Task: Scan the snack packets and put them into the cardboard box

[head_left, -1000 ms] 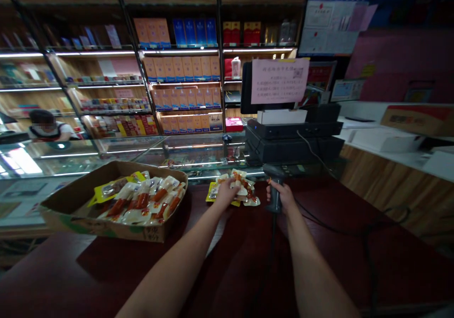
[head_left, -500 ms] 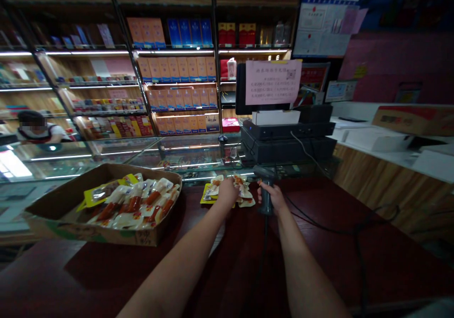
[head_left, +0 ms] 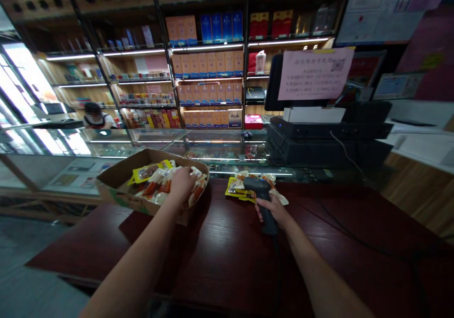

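As seen from the head view, the left hand (head_left: pixel 183 186) is held down inside the right end of a cardboard box (head_left: pixel 118 194), with its fingers curled onto vacuum-packed snacks (head_left: pixel 156 189). Whether a packet is gripped cannot be told. The box is placed on a dark red wooden counter (head_left: pixel 216 256), left of frame centre. The right hand (head_left: pixel 272 210) is closed around the handle of a black barcode scanner (head_left: pixel 261 197), which is held just in front of a small pile of yellow-backed packets (head_left: pixel 241 188) lying on the counter. A black cable (head_left: pixel 275 270) is run down from the scanner. Behind these, a glass display case (head_left: pixel 177 144) is seen, with a till and monitor (head_left: pixel 314 129) carrying a pink notice at right. Shelves of boxed goods (head_left: pixel 209 65) fill the upper middle, and a person (head_left: pixel 95 118) is seen small at the far left.
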